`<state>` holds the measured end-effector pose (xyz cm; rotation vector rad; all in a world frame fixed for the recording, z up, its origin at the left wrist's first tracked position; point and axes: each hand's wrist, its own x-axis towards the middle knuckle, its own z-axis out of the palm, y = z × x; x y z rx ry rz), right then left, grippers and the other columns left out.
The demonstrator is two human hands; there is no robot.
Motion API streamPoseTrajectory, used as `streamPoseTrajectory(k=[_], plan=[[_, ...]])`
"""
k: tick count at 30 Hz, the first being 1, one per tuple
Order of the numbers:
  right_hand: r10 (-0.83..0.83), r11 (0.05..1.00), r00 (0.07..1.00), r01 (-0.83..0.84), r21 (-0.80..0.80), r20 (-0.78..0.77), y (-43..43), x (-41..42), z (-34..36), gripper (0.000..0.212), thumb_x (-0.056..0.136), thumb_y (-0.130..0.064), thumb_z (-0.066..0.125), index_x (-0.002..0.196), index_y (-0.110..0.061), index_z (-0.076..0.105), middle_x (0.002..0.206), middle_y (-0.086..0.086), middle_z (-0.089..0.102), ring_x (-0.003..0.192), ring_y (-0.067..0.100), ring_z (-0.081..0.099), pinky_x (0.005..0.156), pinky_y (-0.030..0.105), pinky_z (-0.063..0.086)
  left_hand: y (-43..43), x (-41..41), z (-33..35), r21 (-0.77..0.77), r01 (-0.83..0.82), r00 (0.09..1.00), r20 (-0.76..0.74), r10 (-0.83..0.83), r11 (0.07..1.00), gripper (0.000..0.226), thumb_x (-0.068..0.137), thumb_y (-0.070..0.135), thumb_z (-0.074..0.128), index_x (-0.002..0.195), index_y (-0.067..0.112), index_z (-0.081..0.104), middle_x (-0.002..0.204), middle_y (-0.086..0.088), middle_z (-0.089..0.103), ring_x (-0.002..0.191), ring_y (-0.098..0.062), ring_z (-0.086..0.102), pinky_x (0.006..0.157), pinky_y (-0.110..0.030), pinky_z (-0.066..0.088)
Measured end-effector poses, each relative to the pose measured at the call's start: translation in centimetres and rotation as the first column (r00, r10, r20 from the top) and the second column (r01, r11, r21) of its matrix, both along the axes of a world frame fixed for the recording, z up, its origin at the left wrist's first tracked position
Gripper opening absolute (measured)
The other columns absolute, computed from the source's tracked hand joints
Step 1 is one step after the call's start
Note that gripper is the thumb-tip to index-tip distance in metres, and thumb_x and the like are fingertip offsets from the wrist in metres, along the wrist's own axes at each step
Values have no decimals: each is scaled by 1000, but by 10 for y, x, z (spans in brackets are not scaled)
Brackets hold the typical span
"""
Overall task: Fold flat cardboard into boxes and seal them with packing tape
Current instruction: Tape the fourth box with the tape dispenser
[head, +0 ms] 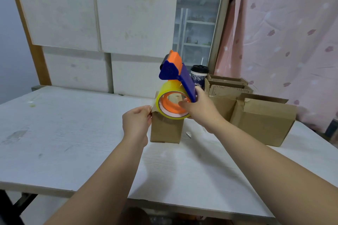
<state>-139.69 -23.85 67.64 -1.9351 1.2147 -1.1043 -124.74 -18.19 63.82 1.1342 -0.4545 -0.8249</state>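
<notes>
Cardboard box [166,129], small and brown, stands upright near the middle of the white table [73,133], and we see both bare hands working at its top. Our left hand [136,123] is at the box's upper left corner with its fingers curled in and pressed close together, the fingertips pinching something thin and pale at that corner; whether it is the flap edge or the loose end of the tape we cannot tell. Our right hand [199,107] grips the tape dispenser [186,80], a blue frame with an orange piece at its far, raised end: the thumb reaches into the orange core [170,106] of the roll while the other fingers wrap behind the blue handle, mostly hidden from us. The tape roll [164,89], yellowish and see-through, sits right at the top of the box, touching or just above it, with the dispenser tilted up and away from us. To the right of this box, apart from it, a larger brown box [263,120] stands on the table with its top flaps open, and behind that more open boxes [226,87] are lined up toward the back. A patterned cup with a dark lid and a straw [199,76] stands just behind the dispenser. A tiny pale scrap [189,134] lies on the table beside the small box's right lower edge. White panels [95,18] lean at the back of the table, and a pink curtain [283,33] hangs on the right
</notes>
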Motion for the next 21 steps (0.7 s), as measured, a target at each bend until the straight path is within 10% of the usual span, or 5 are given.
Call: streamPoseTrajectory(k=[21], plan=[[6, 999, 1000, -5, 53, -12, -7, -2, 10, 35, 87, -5, 56, 114, -25, 46, 103, 6, 56, 88, 20, 56, 79, 40, 54, -5, 6, -2, 43, 105, 994, 17, -105, 994, 9, 72, 2, 58, 76, 10, 56, 80, -7, 45, 76, -19, 44, 70, -31, 40]])
